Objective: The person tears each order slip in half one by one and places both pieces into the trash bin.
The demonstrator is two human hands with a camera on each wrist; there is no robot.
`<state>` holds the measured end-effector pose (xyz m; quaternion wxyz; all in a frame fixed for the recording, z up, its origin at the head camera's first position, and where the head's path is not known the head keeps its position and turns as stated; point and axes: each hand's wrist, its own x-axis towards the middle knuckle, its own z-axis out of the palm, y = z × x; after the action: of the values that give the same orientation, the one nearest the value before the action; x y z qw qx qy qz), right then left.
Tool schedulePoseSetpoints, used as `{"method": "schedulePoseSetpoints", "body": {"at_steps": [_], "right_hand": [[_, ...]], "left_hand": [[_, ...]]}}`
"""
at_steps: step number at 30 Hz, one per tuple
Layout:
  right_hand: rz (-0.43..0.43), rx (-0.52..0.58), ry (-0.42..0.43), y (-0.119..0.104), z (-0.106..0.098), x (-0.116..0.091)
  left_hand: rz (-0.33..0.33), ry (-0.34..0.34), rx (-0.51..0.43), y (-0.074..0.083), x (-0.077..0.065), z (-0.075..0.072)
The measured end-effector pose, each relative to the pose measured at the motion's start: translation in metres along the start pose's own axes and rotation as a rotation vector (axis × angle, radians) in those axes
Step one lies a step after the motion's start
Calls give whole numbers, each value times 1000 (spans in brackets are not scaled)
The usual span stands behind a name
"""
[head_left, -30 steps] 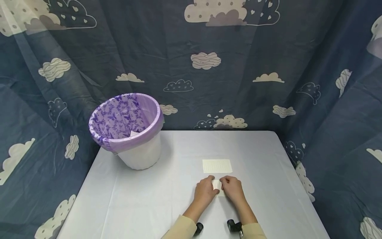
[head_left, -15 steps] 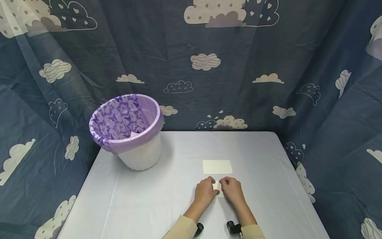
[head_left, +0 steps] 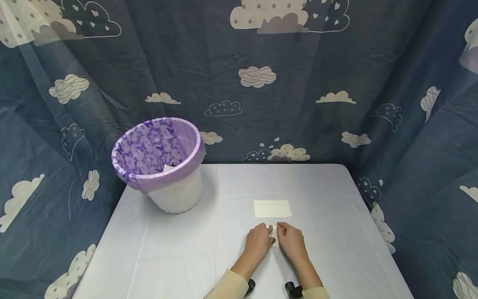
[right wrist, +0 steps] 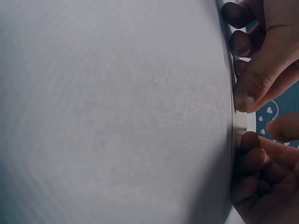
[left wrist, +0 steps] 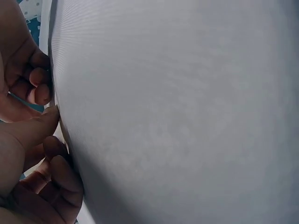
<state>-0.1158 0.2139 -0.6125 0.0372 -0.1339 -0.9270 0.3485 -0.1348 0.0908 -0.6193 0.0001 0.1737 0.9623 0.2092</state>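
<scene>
On the table between my hands lies a small piece of cream paper [head_left: 274,236], mostly covered by fingers. My left hand [head_left: 257,243] holds its left side, the index finger near the far edge and the thumb nearer me. Curled fingers of my right hand [head_left: 292,243] pinch the right side of the paper. The fingertips of both hands nearly meet. In the right wrist view a narrow strip of the paper [right wrist: 240,122] shows between the hands. Just beyond them, a flat cream sheet of paper [head_left: 272,209] with faint lines lies on the table.
A white bin [head_left: 177,195] with a purple patterned liner [head_left: 149,145] stands at the table's back left, a white scrap [head_left: 167,167] inside it. White cloth covers the table [head_left: 179,257]. A dark cloud-print curtain [head_left: 209,50] surrounds the back and sides.
My left hand has shifted slightly to the right, so less of the paper shows between the hands. The right hand has moved only slightly. The flat sheet and the bin stay in place.
</scene>
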Motion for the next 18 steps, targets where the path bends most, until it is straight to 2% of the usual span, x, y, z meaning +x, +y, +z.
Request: {"method": "schedulePoseSetpoints", "body": {"at_steps": [4, 11, 18], "right_hand": [[1, -10, -5, 0, -1, 2], [-8, -11, -24, 4, -2, 3], [-22, 15, -38, 5, -1, 2]], "left_hand": [[18, 15, -8, -1, 1, 1], [-41, 6, -100, 0, 0, 3], [-45, 83, -160, -4, 1, 4]]}}
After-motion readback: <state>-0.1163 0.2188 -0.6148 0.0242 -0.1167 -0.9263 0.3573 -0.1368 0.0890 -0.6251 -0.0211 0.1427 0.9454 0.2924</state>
